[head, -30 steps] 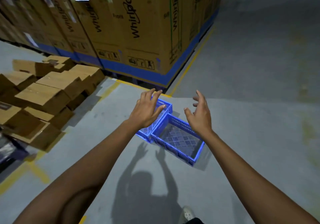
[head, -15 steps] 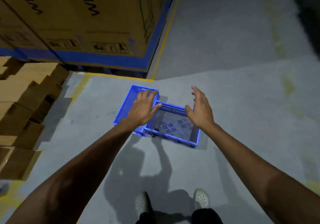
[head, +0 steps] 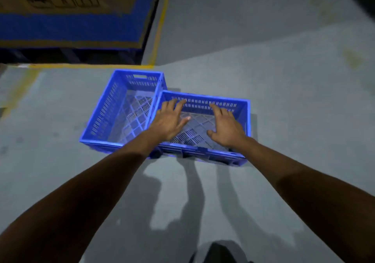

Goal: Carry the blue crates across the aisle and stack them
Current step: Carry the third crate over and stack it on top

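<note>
Two empty blue slotted crates stand side by side on the grey floor, touching at a corner. The left crate (head: 105, 110) runs lengthwise away from me. The right crate (head: 242, 118) lies crosswise, closer to me. My left hand (head: 168, 121) hovers over the right crate's left end, fingers spread, holding nothing. Over the same crate's right half, my right hand (head: 226, 126) is also spread and empty. Neither hand visibly grips a rim.
A large cardboard carton with a blue band (head: 71, 25) stands on a pallet at the back left, bordered by yellow floor lines (head: 91, 66). Open grey floor stretches to the right and toward me. My dark trouser leg (head: 219, 252) shows at the bottom edge.
I have stepped closer and tilted my view down. Both hands dropped from above the crates to just over the right crate's opening. The crates stayed in place.
</note>
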